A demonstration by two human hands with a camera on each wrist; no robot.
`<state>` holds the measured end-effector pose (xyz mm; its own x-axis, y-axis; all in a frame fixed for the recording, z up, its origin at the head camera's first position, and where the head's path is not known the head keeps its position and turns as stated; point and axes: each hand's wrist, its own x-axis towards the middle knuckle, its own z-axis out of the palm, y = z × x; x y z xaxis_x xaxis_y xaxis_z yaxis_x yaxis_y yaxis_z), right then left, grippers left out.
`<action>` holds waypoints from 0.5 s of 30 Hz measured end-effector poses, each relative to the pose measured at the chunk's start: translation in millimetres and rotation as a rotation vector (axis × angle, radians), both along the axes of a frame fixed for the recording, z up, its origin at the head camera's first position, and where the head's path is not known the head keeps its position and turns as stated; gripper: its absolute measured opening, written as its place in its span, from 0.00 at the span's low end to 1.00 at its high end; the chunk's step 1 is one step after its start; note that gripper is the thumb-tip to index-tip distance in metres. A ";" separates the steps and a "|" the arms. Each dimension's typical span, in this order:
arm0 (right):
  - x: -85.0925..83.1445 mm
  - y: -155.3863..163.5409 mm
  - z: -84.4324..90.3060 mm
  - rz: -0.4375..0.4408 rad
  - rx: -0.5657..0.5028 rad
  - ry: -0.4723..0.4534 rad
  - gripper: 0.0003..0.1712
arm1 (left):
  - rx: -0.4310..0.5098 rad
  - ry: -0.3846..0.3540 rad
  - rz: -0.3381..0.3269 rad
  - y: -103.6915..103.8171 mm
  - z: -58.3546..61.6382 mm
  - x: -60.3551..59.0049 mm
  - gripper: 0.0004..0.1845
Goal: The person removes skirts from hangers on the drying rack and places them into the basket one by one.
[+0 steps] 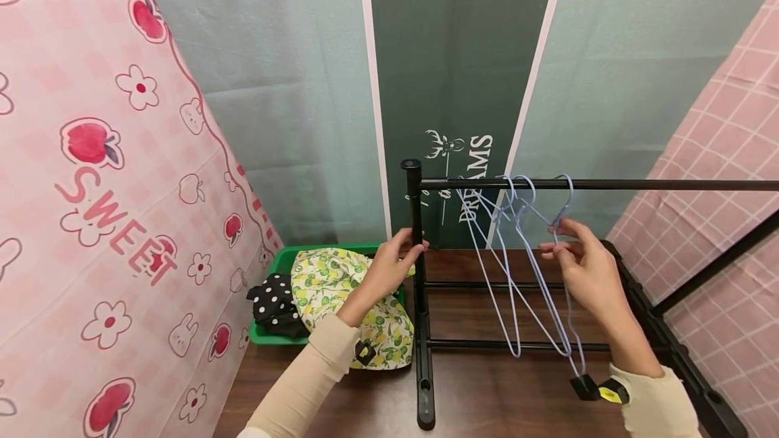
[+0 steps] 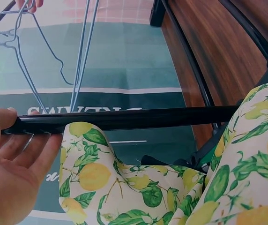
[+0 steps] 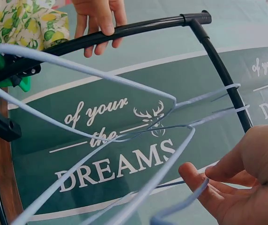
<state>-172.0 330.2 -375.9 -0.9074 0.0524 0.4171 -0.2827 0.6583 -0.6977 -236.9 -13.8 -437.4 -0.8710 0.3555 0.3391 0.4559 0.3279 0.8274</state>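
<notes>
A black clothes rack stands on a wooden floor, with an upright post (image 1: 418, 303) and a top bar (image 1: 639, 184). Three light blue wire hangers (image 1: 517, 276) hang from the bar near the post. My left hand (image 1: 395, 259) grips the post (image 2: 138, 118) just below the corner, fingers curled over it (image 3: 99, 18). My right hand (image 1: 569, 249) pinches the neck of the rightmost hanger (image 1: 571, 189) under its hook, thumb and fingertips on the wire (image 3: 237, 183). A lemon-print garment (image 1: 328, 282) lies beside my left wrist (image 2: 171, 197).
A green basket (image 1: 286, 259) left of the rack holds the lemon-print garment and a black polka-dot one (image 1: 274, 303). A pink apple-print curtain (image 1: 91, 188) hangs at the left, a pink checked one (image 1: 730, 154) at the right. A dark green "DREAMS" banner (image 1: 450, 53) hangs behind.
</notes>
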 end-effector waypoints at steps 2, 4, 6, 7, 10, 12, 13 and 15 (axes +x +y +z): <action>1.0 -0.9 -0.2 0.005 -0.002 -0.001 0.28 | 0.005 0.000 0.000 0.1 -0.4 0.0 0.17; 2.1 -1.9 -0.6 0.009 -0.001 0.004 0.28 | 0.010 0.001 0.001 0.2 -0.4 0.4 0.17; 2.7 -2.8 -1.2 0.018 0.002 0.018 0.28 | 0.014 0.000 0.000 0.1 0.3 0.8 0.17; 2.7 -3.4 -1.4 0.023 0.000 0.025 0.28 | 0.014 0.000 -0.001 0.1 0.6 0.8 0.17; 2.1 -4.1 -2.4 0.036 -0.005 0.042 0.28 | 0.007 -0.003 0.000 0.2 1.7 1.2 0.17; 2.0 -4.1 -2.3 0.040 -0.006 0.046 0.28 | 0.002 -0.003 0.000 0.3 1.1 0.6 0.17; 2.1 -3.9 -2.1 0.042 -0.005 0.046 0.28 | 0.000 -0.002 0.000 0.2 0.9 0.8 0.18; 2.5 -3.1 -1.9 0.042 0.004 0.041 0.28 | -0.009 -0.007 0.002 -0.2 0.7 1.5 0.19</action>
<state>-169.5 327.2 -377.8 -0.8907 0.0132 0.4544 -0.3386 0.6477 -0.6825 -235.3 -14.0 -436.7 -0.8738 0.3571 0.3299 0.4499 0.3364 0.8273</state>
